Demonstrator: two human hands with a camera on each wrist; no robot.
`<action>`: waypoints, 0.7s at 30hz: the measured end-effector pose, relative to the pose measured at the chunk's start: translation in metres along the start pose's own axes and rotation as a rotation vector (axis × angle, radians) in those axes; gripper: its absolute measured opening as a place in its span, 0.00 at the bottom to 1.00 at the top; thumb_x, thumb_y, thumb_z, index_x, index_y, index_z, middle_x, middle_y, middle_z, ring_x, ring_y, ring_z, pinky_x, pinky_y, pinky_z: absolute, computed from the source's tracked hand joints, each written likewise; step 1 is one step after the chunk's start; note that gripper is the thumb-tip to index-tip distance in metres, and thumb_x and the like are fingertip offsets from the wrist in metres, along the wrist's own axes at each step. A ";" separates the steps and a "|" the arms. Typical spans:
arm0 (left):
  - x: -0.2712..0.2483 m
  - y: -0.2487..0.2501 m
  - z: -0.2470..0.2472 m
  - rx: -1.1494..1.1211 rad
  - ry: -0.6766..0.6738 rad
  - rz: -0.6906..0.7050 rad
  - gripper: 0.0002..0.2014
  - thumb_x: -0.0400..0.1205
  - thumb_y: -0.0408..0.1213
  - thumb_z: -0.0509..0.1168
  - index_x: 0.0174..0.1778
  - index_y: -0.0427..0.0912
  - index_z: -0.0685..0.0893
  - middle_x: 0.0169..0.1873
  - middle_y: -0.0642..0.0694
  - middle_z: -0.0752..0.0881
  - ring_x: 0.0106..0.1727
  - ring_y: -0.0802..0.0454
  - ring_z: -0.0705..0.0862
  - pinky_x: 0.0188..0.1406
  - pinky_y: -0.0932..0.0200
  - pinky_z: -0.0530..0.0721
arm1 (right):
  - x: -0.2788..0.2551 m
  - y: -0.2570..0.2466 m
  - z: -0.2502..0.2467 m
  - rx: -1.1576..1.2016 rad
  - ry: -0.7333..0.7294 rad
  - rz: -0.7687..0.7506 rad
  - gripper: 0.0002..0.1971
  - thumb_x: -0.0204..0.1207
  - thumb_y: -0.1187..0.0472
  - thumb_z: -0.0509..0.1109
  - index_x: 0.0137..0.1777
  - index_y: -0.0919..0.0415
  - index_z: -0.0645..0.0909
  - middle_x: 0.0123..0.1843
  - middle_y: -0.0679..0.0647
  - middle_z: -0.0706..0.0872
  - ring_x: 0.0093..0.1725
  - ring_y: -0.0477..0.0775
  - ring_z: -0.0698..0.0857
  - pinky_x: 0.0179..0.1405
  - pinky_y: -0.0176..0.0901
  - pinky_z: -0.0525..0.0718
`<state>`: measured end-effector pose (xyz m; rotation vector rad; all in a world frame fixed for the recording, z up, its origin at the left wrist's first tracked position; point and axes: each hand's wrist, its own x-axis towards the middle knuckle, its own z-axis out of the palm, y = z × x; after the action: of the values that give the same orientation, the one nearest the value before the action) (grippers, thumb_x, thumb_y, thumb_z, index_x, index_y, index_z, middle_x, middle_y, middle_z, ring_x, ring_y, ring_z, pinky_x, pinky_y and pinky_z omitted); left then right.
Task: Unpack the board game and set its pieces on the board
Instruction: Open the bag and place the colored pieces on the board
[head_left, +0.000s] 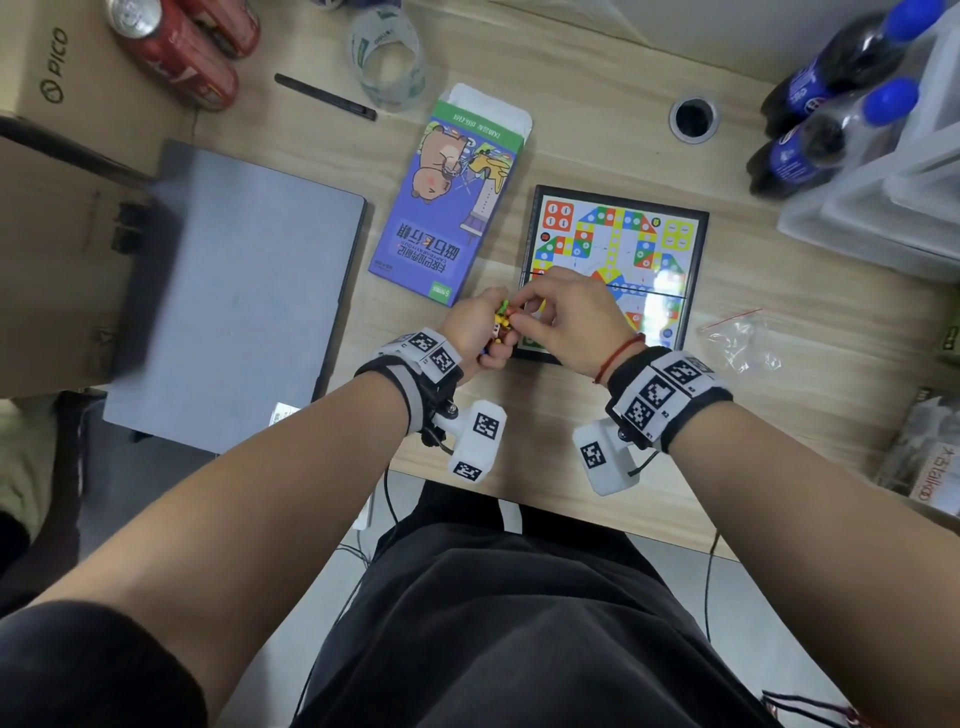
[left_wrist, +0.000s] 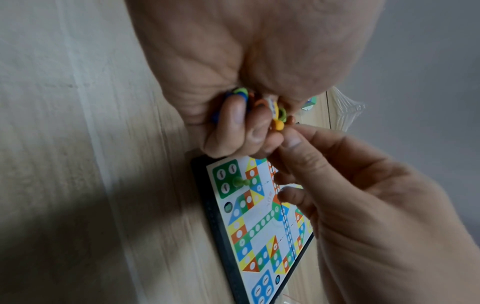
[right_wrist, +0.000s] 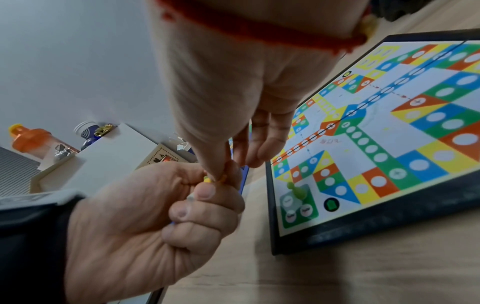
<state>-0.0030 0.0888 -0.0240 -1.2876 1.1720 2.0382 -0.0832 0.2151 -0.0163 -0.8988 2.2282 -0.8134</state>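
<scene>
L hand (head_left: 480, 327) grips pawns (head_left: 501, 318) (mixed colours), R hand (head_left: 571, 312) pinching one.

Board (head_left: 696, 249) flat on the surface (head_left: 571, 156), right of centre. Box (head_left: 447, 208) just left of the board, open flap pointing away. Laptop (head_left: 239, 301) farther left, at the near edge. Pen (head_left: 324, 96) and tape roll (head_left: 387, 57) behind the box; cans (head_left: 176, 41) behind the laptop. Bottles (head_left: 831, 104) at far right, beside stacked bins (head_left: 883, 197). Plastic bag (head_left: 737, 338) just right of the board. Both hands over the board's near left corner: left hand (head_left: 480, 327) cupping a bunch of pieces (head_left: 503, 319), right hand (head_left: 571, 312) touching them from the right. One pawn (left_wrist: 240, 182) upright on the corner square nearest the hands.
</scene>
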 end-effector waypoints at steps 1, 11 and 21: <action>-0.001 0.001 0.001 0.013 0.000 0.004 0.16 0.88 0.46 0.49 0.48 0.38 0.76 0.22 0.43 0.72 0.17 0.53 0.62 0.18 0.65 0.53 | 0.001 -0.001 0.000 0.006 -0.003 0.009 0.07 0.72 0.55 0.74 0.49 0.53 0.87 0.44 0.50 0.84 0.33 0.46 0.81 0.44 0.47 0.83; -0.002 0.010 0.006 0.123 -0.045 0.076 0.25 0.88 0.57 0.47 0.49 0.41 0.80 0.22 0.46 0.73 0.18 0.54 0.61 0.19 0.64 0.54 | 0.009 -0.006 -0.008 0.052 -0.001 0.086 0.06 0.75 0.55 0.73 0.50 0.52 0.89 0.43 0.49 0.85 0.30 0.37 0.81 0.35 0.22 0.70; 0.004 0.010 0.004 0.028 -0.032 0.037 0.21 0.89 0.53 0.50 0.39 0.43 0.76 0.23 0.45 0.71 0.20 0.54 0.62 0.25 0.59 0.51 | 0.008 -0.008 -0.012 0.110 0.053 0.066 0.03 0.69 0.58 0.77 0.43 0.52 0.88 0.36 0.48 0.86 0.33 0.42 0.82 0.39 0.33 0.81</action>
<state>-0.0143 0.0865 -0.0229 -1.2243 1.2142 2.0542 -0.0929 0.2080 -0.0054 -0.7564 2.2221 -0.9288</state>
